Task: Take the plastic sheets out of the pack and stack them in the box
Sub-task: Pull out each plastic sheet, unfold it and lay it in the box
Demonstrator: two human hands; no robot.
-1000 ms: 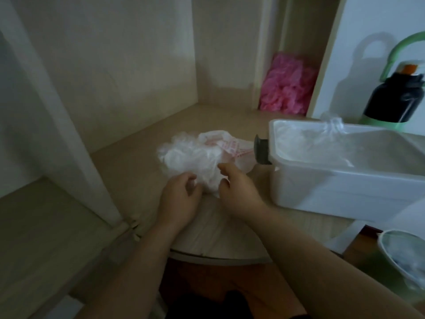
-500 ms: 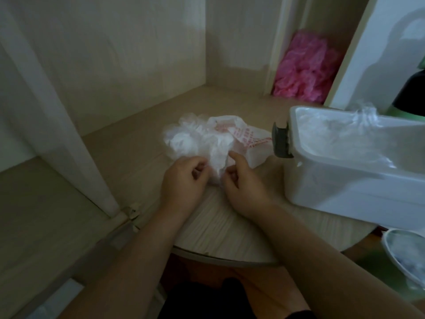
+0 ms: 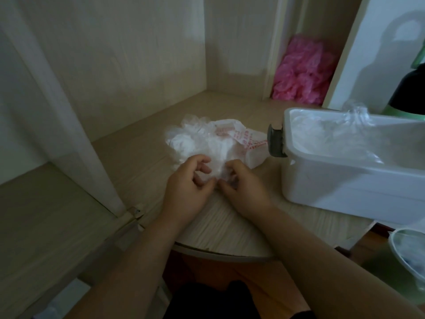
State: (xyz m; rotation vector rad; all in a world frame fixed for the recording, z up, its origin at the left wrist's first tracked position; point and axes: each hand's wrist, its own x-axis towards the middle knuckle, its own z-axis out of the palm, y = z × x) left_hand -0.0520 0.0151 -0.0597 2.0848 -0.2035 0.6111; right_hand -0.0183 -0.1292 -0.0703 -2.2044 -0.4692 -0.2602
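A crumpled clear pack (image 3: 232,137) with red print lies on the wooden desk (image 3: 142,162), thin white plastic sheets (image 3: 184,141) bulging from its left side. My left hand (image 3: 188,183) and my right hand (image 3: 243,183) sit side by side at the pack's near edge, fingers curled and pinching a thin clear sheet between them. To the right stands a white plastic box (image 3: 345,185) with a grey latch (image 3: 274,140); clear sheets (image 3: 331,132) lie inside it.
A pink bundle of plastic (image 3: 301,72) sits in a recess at the back. A dark bottle (image 3: 411,88) with a green base stands behind the box. A green bin (image 3: 404,261) lined with clear plastic is at the lower right. Wall panels close in the left and back.
Both hands have drawn closer together at the pack's near edge and closed their fingers on a sheet. The view has shifted left, so the box sits further right.
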